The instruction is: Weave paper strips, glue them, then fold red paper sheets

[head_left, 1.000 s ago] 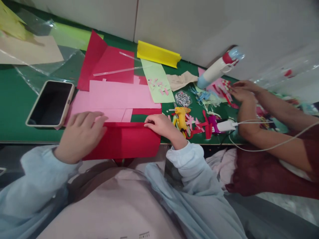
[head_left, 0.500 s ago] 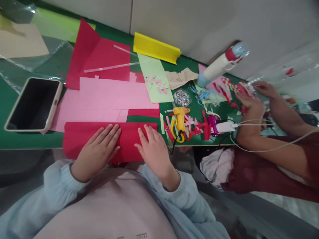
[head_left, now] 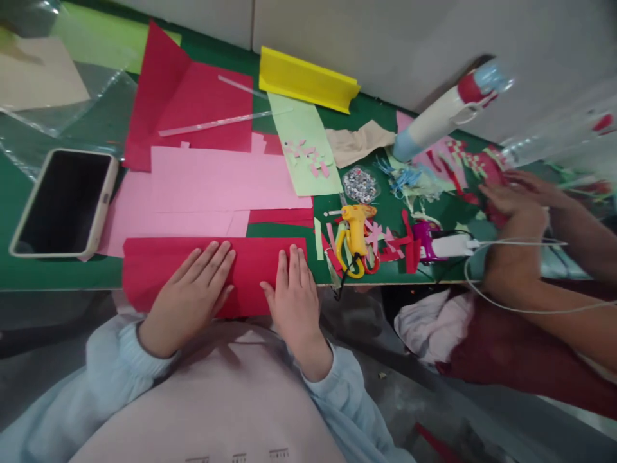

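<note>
1. Since half a second ago the right hand (head_left: pixel 294 299) has slid a little to the right along the red paper (head_left: pixel 214 273), and its fingers now point more straight away from the body; the left hand (head_left: pixel 193 296) has stayed almost in the same place.
2. The red paper lies folded at the near edge of the green counter (head_left: pixel 58 273), and its lower part hangs over this edge toward the person's lap.
3. Both hands lie flat on top of the paper with palms down. The grip of each hand is spread, fingers stretched and close together, and it pinches nothing.
4. The left hand covers the middle of the paper, and the right hand covers its right part, with the fingertips near the top fold.
5. Just behind the red paper lie pink sheets (head_left: pixel 212 190), and a phone (head_left: pixel 62 202) lies to the left.
6. To the right a yellow glue gun (head_left: pixel 355 231) lies among paper scraps.
7. Further right, another person's hands (head_left: pixel 511 199) rest on coloured pieces.
</note>
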{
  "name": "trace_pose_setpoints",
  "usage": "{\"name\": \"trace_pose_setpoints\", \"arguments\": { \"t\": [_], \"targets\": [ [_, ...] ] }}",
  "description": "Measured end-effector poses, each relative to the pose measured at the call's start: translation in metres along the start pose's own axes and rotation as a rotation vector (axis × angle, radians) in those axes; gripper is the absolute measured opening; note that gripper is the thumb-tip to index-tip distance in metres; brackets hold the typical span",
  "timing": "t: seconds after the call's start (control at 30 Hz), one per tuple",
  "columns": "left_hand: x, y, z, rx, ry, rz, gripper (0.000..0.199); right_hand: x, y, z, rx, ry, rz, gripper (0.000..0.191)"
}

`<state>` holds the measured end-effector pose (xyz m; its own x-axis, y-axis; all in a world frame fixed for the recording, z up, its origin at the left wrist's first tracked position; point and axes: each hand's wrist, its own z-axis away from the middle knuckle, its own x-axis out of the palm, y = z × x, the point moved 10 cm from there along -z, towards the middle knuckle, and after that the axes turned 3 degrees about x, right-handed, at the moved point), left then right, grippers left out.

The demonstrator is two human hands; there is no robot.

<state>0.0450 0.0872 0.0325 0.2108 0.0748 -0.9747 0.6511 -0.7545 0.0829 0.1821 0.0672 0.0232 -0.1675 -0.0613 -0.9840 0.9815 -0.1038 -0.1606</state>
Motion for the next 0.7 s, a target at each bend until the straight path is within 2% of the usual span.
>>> {"name": "trace_pose_setpoints", "arguments": {
  "t": [0.3, 0.5, 0.7],
  "targets": [
    [-0.003, -0.002, 0.002, -0.062, -0.015, -0.016, 0.060, 0.000, -0.004, -0.001, 0.007, 0.029, 0.026, 0.064],
    [-0.012, -0.023, 0.020, -0.168, -0.002, 0.026, 0.059, 0.006, 0.000, -0.002, 0.029, 0.021, 0.056, 0.065],
    [-0.025, -0.048, 0.042, -0.281, 0.050, -0.023, 0.060, 0.006, 0.000, 0.000, 0.011, 0.081, 0.077, 0.063]
  ]
}}
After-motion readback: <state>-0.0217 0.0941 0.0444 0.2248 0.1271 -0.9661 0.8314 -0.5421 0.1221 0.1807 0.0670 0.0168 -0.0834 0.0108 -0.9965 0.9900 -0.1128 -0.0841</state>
